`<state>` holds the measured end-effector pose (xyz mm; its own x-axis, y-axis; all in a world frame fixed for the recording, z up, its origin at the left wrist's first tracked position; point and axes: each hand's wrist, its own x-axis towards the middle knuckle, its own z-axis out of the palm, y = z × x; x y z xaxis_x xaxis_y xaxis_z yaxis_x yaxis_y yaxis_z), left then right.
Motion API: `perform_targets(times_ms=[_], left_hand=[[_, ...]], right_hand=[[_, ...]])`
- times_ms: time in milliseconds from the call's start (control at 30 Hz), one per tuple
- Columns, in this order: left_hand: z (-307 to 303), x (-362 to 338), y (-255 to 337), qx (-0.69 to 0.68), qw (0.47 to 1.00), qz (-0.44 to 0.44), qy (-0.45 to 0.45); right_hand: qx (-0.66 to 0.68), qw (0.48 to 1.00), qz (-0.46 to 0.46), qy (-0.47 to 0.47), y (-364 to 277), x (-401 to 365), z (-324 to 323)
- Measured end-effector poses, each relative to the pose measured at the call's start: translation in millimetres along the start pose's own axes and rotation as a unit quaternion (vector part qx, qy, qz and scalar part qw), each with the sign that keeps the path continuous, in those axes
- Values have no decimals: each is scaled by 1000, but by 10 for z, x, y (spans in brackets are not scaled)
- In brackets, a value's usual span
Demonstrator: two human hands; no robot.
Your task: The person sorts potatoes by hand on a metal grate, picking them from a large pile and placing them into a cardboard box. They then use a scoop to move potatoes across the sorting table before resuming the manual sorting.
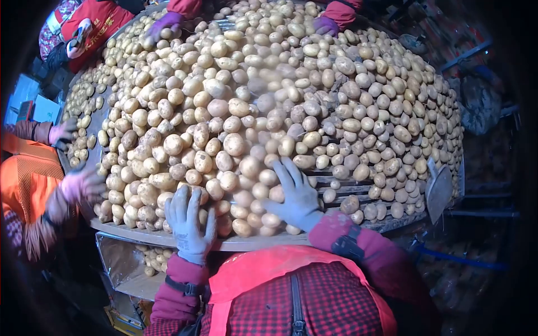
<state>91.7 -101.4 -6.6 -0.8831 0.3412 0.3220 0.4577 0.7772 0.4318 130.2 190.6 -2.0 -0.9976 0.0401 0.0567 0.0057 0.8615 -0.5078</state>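
Note:
Both my hands wear pale grey-blue gloves and rest at the near edge of a big slatted table (255,244) heaped with potatoes (235,144). My left hand (190,224) lies over the rim with its fingers spread against the nearest potatoes. Further right, my right hand (294,196) is stretched out on the heap, fingers apart, its thumb pointing left beside some potatoes. Neither hand has closed round a potato. Between the hands, several potatoes lie near the rim. Dark slats (356,187) show to the right of my right hand.
On the left, a co-worker in an orange vest (31,179) has gloved hands by the potatoes. Purple-gloved hands of others reach in at the far side. A metal plate (439,193) stands at the right edge. Under the rim at left, a box (120,269) holds potatoes.

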Motion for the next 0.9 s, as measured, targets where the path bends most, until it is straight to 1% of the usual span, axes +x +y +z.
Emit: perform_targets(times_ms=[67,100,200,233,333,367,500,533,600,633,667,733,767,900], left_hand=[[-44,8,18,0,1000,0,-14],[-57,5,22,0,1000,0,-22],[-51,-3,16,-1,1000,-3,-25],[-45,-5,14,-5,1000,-5,-25],[-38,8,22,-3,1000,-6,-29],[-40,16,29,-1,999,-9,-34],[-65,58,51,8,999,-15,-48],[-72,57,60,10,998,-17,-52],[-69,81,62,12,998,-20,-64],[-62,68,57,15,998,-18,-64],[-50,61,56,18,998,-16,-63],[-32,78,50,20,998,-17,-65],[-23,77,44,22,997,-17,-65],[-26,70,70,33,997,-23,-64]], right_hand=[[33,999,-2,21,-81,157,159],[23,998,-31,40,-94,222,214],[35,999,12,32,-184,396,291],[36,997,5,75,-198,455,369],[82,990,-29,109,-192,653,387],[114,990,17,84,-228,710,375],[144,975,-46,160,-387,1001,481],[145,980,-39,133,-433,1104,474],[193,975,4,113,-468,1375,603],[235,969,34,64,-564,1442,545],[152,978,-37,140,-613,1525,613],[92,988,-36,117,-702,1590,655],[95,987,-44,124,-695,1619,684],[21,999,-12,44,-788,1794,558]])
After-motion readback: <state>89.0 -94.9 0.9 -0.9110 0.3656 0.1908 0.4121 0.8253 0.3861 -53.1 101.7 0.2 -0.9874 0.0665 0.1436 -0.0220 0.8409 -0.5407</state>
